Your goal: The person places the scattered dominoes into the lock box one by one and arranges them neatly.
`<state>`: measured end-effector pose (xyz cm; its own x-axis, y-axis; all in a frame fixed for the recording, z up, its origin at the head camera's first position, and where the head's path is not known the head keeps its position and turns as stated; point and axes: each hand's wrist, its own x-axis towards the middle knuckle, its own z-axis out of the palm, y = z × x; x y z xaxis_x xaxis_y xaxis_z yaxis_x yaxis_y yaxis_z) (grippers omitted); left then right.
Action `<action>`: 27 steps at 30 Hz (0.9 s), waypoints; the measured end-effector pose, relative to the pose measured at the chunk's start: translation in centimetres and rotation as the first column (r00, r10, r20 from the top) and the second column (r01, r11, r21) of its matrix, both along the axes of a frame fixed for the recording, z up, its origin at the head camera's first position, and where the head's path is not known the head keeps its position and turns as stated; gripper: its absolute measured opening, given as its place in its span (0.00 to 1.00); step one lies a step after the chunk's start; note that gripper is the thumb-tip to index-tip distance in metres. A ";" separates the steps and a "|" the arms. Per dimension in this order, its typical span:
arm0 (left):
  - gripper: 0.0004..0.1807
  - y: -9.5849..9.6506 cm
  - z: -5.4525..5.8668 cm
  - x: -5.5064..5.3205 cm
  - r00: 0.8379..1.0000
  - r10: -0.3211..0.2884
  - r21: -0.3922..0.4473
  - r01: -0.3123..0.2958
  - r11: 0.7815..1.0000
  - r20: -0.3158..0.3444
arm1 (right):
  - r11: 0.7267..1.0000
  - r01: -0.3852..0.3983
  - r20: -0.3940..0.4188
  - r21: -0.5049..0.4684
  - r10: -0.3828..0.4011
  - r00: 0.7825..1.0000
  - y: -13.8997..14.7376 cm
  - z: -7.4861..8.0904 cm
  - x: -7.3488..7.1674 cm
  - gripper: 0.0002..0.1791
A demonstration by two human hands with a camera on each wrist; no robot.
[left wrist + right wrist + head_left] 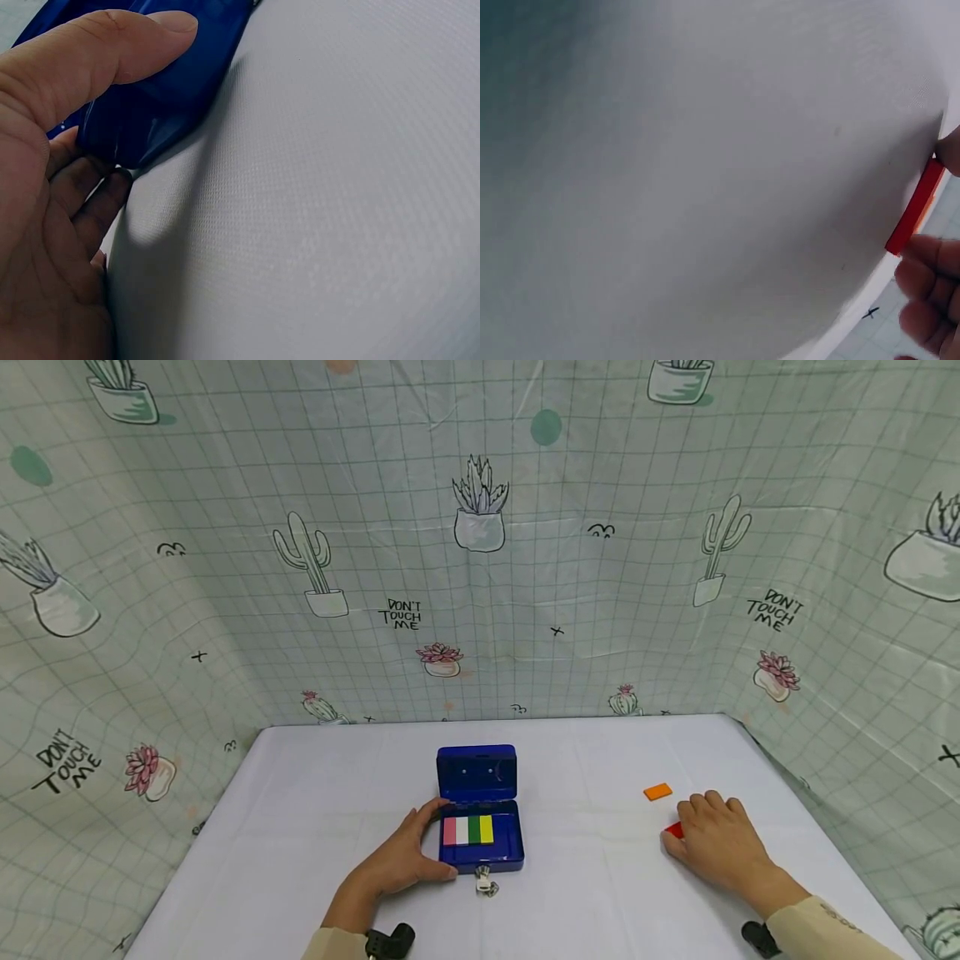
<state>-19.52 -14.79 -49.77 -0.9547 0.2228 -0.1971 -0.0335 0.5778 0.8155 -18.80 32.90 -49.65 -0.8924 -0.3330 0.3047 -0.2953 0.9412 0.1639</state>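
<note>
In the head view, your left hand (405,852) is spread along the left side of the blue box (508,837), thumb at the front corner and fingers back near the hinge, gripping it. The lid (477,770) stands open. Inside, pink (449,831), white (462,831), green (474,829) and yellow (487,828) blocks sit side by side toward your left hand. Your right hand (716,839) is well apart to the right, over the red block (674,831), mostly covering it; the orange block (657,792) lies on the table (585,877) just beyond your right fingers.

In the left wrist view, your thumb lies over the box's edge, your other fingers at its corner.

In the right wrist view, you pinch the red block between thumb and fingers, a sliver of orange behind it.
</note>
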 end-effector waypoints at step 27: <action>0.61 -0.1 -0.1 -0.1 1.000 -0.011 0.010 0.011 1.000 0.003 | 0.984 -0.156 0.024 -0.087 0.159 0.987 2.4 -0.2 -0.3 0.20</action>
<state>-19.62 -14.85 -49.83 -0.9515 0.2354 -0.1981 -0.0299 0.5700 0.8211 -19.11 35.28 -49.89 -0.8401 -0.4442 0.3113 -0.4446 0.8927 0.0740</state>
